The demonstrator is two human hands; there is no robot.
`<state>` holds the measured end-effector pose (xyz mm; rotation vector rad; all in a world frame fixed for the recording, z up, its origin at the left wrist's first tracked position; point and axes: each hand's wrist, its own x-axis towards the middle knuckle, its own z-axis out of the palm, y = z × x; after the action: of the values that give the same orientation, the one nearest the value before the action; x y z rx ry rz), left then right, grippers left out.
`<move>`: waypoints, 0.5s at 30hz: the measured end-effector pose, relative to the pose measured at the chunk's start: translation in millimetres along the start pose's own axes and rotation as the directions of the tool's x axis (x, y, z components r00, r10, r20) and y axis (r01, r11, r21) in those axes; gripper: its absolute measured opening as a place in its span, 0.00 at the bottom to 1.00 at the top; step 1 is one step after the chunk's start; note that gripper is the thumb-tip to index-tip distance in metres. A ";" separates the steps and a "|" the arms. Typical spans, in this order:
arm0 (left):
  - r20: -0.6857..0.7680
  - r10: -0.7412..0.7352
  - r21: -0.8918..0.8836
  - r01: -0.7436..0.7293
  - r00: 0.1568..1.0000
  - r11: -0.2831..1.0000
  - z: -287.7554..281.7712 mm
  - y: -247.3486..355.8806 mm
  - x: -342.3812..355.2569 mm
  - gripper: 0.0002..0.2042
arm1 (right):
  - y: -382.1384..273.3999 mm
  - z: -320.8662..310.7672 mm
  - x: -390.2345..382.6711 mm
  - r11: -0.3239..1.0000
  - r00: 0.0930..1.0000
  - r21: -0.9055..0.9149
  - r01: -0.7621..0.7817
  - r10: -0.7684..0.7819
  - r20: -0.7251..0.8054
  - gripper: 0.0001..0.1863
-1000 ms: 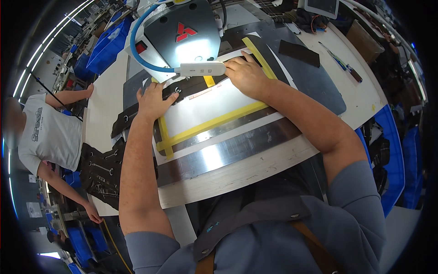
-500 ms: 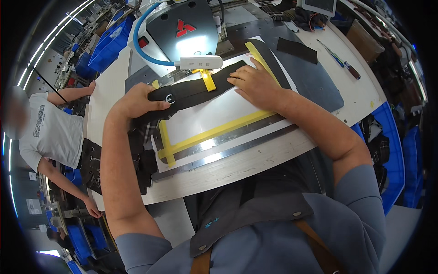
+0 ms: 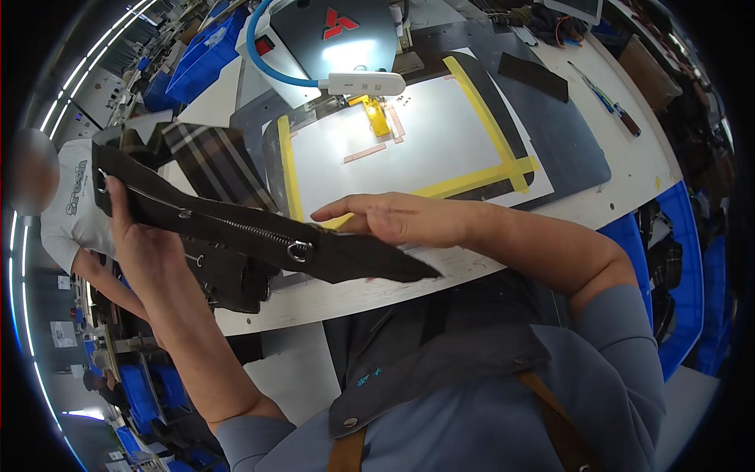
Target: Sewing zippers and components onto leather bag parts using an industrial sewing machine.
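My left hand (image 3: 149, 252) grips the far left end of a black fabric piece (image 3: 228, 224), which has a silver zipper and metal rings. The piece is lifted off the sewing plate and slants down to the right, ending in a loose point over the table's front edge. Close to its right part is my right hand (image 3: 409, 220), index finger stretched out; its lower fingers are partly hidden by the cloth. Behind the piece lies dark plaid cloth (image 3: 216, 161). The white template sheet (image 3: 338, 169), edged with yellow tape, lies bare under the machine head.
A sewing machine head (image 3: 338, 43) with a blue hose (image 3: 253, 47) stands at the back. On the right are a black strip (image 3: 533, 77), a screwdriver (image 3: 627, 119) and a blue bin (image 3: 684, 267) with dark cloth. A co-worker (image 3: 79, 200) stands at left.
The black fabric piece has come off the template and swung left and toward me, showing its zipper. My left hand has moved left with it; my right hand has drawn nearer to me.
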<state>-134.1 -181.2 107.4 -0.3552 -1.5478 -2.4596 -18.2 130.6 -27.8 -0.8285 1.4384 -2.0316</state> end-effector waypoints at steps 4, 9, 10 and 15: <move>-0.160 0.022 0.123 -0.003 0.987 0.992 -33.6 -73.0 -17.0 0.14 | -2.1 -11.1 -11.7 0.982 0.976 0.112 -0.154 0.169 -0.140 0.37; -0.450 -0.238 0.210 0.361 0.861 0.909 -26.8 -103.4 -29.1 0.22 | -4.4 -32.0 -13.0 0.814 0.792 -0.327 -0.480 0.241 -0.561 0.13; -0.486 0.119 0.396 0.097 0.866 0.913 -13.5 -115.9 -42.5 0.22 | -3.5 -37.1 -13.5 0.781 0.794 -0.351 -0.517 0.284 -0.537 0.14; 0.672 -0.169 0.693 -0.530 0.721 0.489 51.7 -144.7 -89.9 0.20 | 14.4 -52.4 -7.9 0.879 0.832 -0.156 -0.451 0.351 -0.430 0.14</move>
<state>-88.4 -68.4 -22.5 -1.2142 -2.5803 -1.0433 -50.2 165.1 -56.0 -0.1672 1.9328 -1.7620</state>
